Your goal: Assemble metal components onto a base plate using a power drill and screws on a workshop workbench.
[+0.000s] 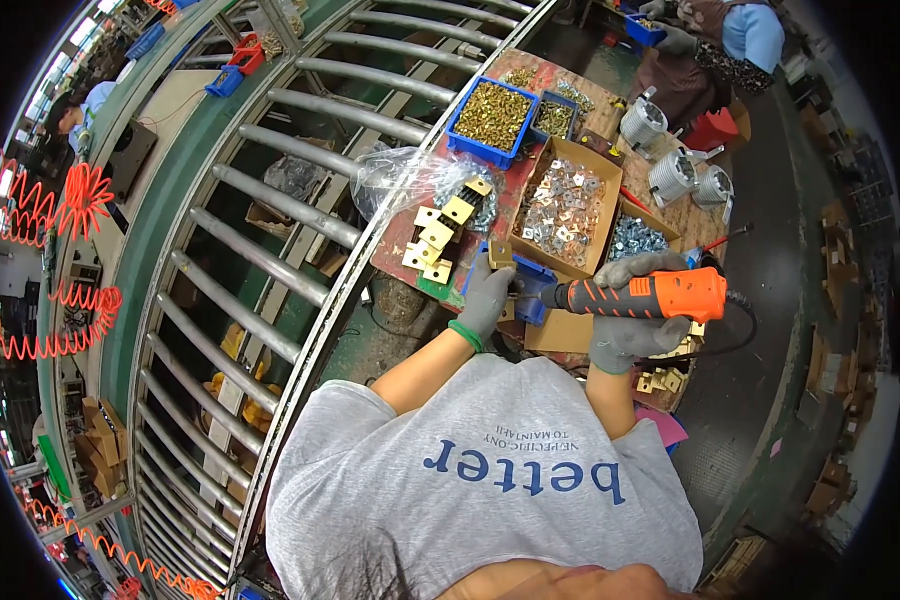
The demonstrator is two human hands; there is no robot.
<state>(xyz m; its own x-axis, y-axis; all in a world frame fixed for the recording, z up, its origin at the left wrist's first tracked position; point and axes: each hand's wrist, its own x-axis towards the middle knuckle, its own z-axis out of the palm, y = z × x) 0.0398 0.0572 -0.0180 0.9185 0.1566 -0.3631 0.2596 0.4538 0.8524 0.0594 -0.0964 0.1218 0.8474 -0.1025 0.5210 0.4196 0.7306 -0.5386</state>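
My right hand (622, 342), in a grey glove, is wrapped round an orange and black power screwdriver (685, 294). The tool lies level, its nose pointing left toward my other hand. In a grey glove with a green cuff, my left hand (485, 302) pinches a small brass-coloured metal block (500, 254). A blue bin (536, 280) sits just beyond the tool's nose, partly hidden by my left hand. To the left, several brass-coloured plates with black parts (436, 234) are stacked in a row on the bench.
On the red worn bench (395, 245) stand a blue bin of brass screws (491, 115), a cardboard box of metal plates (562, 205) and a box of silver bolts (636, 238). Ribbed metal cylinders (643, 124) stand far right. A roller conveyor (285, 205) runs along the left. Another person (750, 40) works opposite.
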